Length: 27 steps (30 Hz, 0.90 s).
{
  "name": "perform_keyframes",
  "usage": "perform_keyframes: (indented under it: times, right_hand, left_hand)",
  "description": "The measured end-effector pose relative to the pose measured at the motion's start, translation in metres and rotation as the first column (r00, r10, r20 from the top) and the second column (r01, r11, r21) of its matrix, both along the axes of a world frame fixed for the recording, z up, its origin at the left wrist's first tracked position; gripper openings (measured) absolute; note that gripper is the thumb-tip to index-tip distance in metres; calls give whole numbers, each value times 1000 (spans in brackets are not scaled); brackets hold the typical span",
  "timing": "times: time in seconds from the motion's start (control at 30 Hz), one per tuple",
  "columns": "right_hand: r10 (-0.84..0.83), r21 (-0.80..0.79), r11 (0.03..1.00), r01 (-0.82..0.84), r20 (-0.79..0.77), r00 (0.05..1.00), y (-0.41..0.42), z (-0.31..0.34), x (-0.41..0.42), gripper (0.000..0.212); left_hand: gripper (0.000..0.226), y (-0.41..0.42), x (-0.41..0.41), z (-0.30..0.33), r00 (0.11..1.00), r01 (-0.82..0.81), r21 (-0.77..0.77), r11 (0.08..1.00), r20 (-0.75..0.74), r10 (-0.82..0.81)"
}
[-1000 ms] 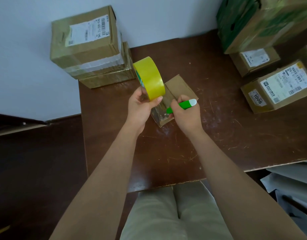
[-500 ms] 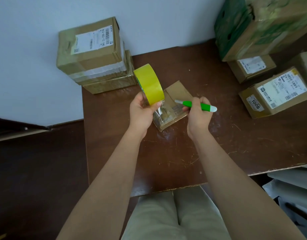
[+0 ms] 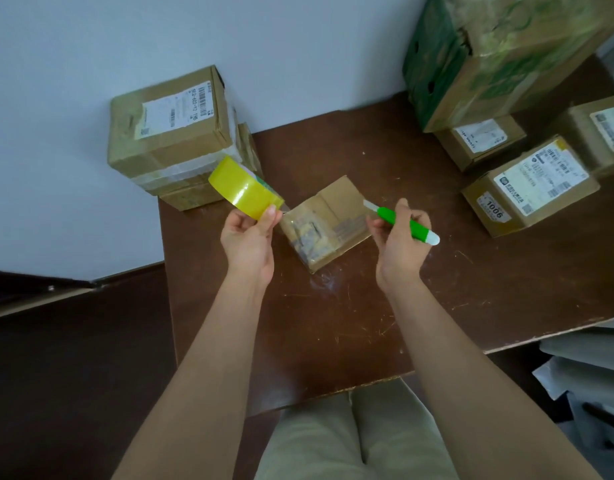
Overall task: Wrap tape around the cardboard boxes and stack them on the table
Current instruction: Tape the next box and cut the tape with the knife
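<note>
1. Two hands, both occupied. Our left hand [image 3: 247,237] pinches the yellow tape roll [image 3: 245,191] between thumb and fingers, raised just left of the small cardboard box [image 3: 328,221]; our right hand [image 3: 400,242] is curled round a green utility knife [image 3: 402,226], blade end aimed at the box.
2. Clear tape appears to run from the roll down onto the box's near face; whether it is already cut we cannot tell.
3. Box sits flat on the brown table [image 3: 367,323], centre, between our hands, glossy tape over its front.
4. Judged step: sever the strip. We should keep the roll pulled taut and away, draw the blade across close to the box, fingers clear of the edge.
5. Then press the loose end down flat.
6. Stack of taped boxes [image 3: 174,140] waits at the table's back-left corner against the wall; labelled boxes [image 3: 527,188] stand well apart on the right.
</note>
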State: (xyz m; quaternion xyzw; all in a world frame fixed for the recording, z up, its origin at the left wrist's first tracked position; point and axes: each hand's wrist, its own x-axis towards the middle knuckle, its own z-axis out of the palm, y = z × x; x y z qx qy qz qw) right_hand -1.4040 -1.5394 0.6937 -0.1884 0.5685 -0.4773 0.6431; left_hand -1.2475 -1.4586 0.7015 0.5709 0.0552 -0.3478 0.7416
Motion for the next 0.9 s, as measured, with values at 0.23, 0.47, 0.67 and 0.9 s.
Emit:
perform_keyframes:
  times: [0.23,0.47,0.67,0.9]
  right_hand:
    - [-26,445,889,105,-181,983,6,-17,-52,31]
    - [658,598,635,-489,-87,748,15,-34,-67,21]
    - [391,322,904,-280,-363,846,-7,-21,-83,35]
    - [492,54,868,-494,46,869,-23,14,-104,53]
  left_hand:
    - [29,-21,-15,26,991,125,-20,992,48,-124]
    - [26,-45,-52,43,913,406,4,914,53,-405]
    - [34,-53,-90,39,773,626,121,770,34,-634]
    - [47,-57,-137,9,522,779,340,527,116,-845]
